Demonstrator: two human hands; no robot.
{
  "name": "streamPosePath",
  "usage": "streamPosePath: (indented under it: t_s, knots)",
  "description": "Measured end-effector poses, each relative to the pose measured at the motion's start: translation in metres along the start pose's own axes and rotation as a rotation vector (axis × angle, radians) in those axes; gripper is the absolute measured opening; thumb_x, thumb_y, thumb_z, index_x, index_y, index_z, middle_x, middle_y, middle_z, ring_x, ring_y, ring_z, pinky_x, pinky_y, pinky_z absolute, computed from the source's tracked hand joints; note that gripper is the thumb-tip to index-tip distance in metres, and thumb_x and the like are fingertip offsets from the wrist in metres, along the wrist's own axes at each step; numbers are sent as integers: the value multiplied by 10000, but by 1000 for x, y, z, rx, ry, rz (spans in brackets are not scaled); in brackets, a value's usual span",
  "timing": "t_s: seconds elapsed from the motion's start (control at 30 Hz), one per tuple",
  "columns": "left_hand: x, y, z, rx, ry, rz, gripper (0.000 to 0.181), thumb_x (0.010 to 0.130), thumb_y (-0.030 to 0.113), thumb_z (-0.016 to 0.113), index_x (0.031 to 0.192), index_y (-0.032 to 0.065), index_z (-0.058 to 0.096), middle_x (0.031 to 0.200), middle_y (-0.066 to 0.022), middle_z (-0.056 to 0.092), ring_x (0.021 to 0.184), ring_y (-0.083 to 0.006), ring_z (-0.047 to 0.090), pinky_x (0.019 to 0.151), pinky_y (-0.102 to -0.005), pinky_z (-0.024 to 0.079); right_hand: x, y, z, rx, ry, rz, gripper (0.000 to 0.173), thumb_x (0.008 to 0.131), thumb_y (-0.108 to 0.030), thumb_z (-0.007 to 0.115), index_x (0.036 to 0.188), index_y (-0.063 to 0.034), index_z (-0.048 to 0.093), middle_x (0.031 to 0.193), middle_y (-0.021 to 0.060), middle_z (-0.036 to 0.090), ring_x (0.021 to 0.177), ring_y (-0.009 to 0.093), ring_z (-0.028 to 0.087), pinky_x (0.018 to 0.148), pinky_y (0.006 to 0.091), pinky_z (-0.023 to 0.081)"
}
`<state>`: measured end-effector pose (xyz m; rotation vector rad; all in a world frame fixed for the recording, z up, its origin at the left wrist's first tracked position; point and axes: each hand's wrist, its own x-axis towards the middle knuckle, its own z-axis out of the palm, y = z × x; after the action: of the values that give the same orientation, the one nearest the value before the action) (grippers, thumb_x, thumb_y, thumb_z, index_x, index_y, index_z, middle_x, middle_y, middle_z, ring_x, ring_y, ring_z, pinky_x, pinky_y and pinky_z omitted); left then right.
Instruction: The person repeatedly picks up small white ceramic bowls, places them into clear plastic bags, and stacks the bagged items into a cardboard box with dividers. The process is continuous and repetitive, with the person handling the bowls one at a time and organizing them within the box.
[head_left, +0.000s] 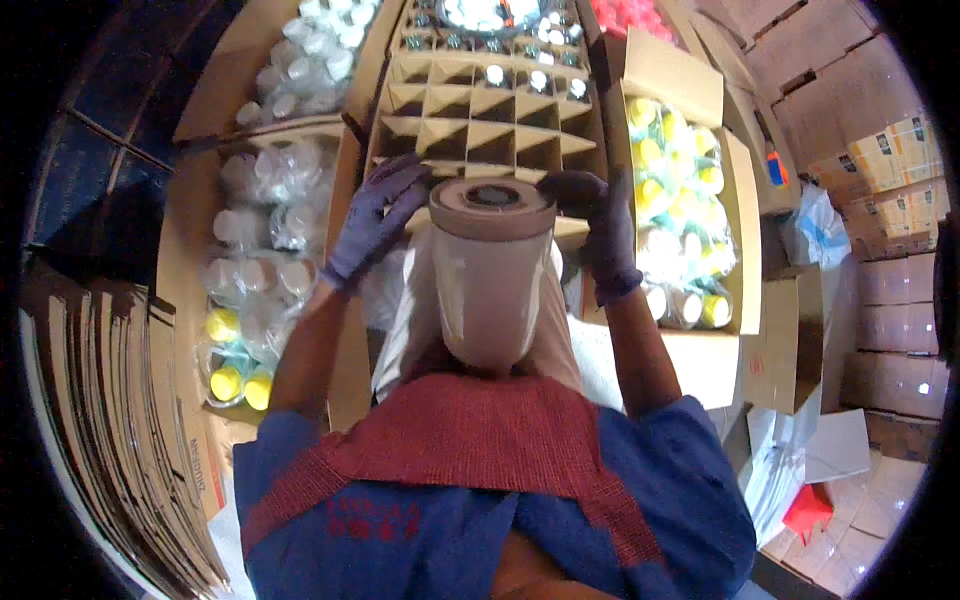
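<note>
A tall, tapered, pale container (489, 292) with a round lid and a dark centre stands out before my chest, above my lap. My left hand (382, 214), in a grey-purple glove, is left of the lid with its fingers apart and nothing visible in them. My right hand (600, 221), gloved alike, has its curled fingers by the lid's right rim; whether they touch it is unclear. Beyond both hands lies a carton with cardboard dividers (491, 139). Its near cells look unfilled, while farther ones hold dark bottles with white caps (538, 79).
At left, open cartons hold plastic-wrapped clear bottles (262, 225). Yellow-capped bottles (671, 187) fill a carton at right. Flattened cardboard sheets (112, 420) stand at lower left. Stacked boxes (892, 300) line the right side, near a red stool (808, 510). Red-capped items (634, 19) are at the back.
</note>
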<state>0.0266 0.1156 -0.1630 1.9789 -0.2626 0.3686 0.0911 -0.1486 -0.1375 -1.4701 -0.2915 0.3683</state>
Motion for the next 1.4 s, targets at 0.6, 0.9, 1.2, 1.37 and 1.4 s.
streamPosePath:
  t_s: [0.6, 0.9, 1.2, 1.37, 1.4]
  knots:
    - [0, -6, -17, -34, -196, 90, 243, 891, 185, 554, 1103, 108, 645, 1203, -81, 610, 1197, -329, 499, 1014, -372, 396, -3, 5, 19, -115, -10, -206, 608, 930, -514, 402, 979, 35, 658, 1001, 156, 669, 970, 223, 625, 895, 306, 459]
    - [15, 37, -6, 97, -340, 283, 279, 920, 248, 499, 1121, 114, 638, 1250, -96, 573, 1148, -302, 527, 988, -413, 404, -11, 4, 11, -254, -93, -274, 719, 981, -543, 225, 1111, 44, 619, 1065, 158, 658, 1016, 248, 615, 964, 356, 425]
    - [20, 35, 17, 34, -412, 401, 231, 853, 261, 618, 1014, 96, 638, 1093, -120, 606, 1093, -281, 552, 966, -427, 418, 5, 40, -6, 102, -174, 139, 864, 927, -654, 122, 1133, 33, 604, 1139, 161, 615, 1106, 306, 550, 1021, 365, 368]
    - [47, 74, 8, 262, -359, 508, 255, 852, 228, 614, 1045, 62, 641, 1178, -118, 590, 1049, -262, 582, 903, -387, 463, 14, 33, -10, 143, -17, 33, 748, 970, -572, 192, 1174, 35, 579, 1145, 164, 625, 1106, 262, 563, 1016, 396, 383]
    - [33, 72, 28, 252, -215, 562, 227, 860, 213, 603, 1009, 43, 623, 1113, -108, 620, 974, -251, 599, 832, -388, 475, 36, 23, 3, 436, -135, 242, 760, 963, -585, 193, 1178, 36, 575, 1148, 166, 623, 1112, 261, 561, 1022, 393, 381]
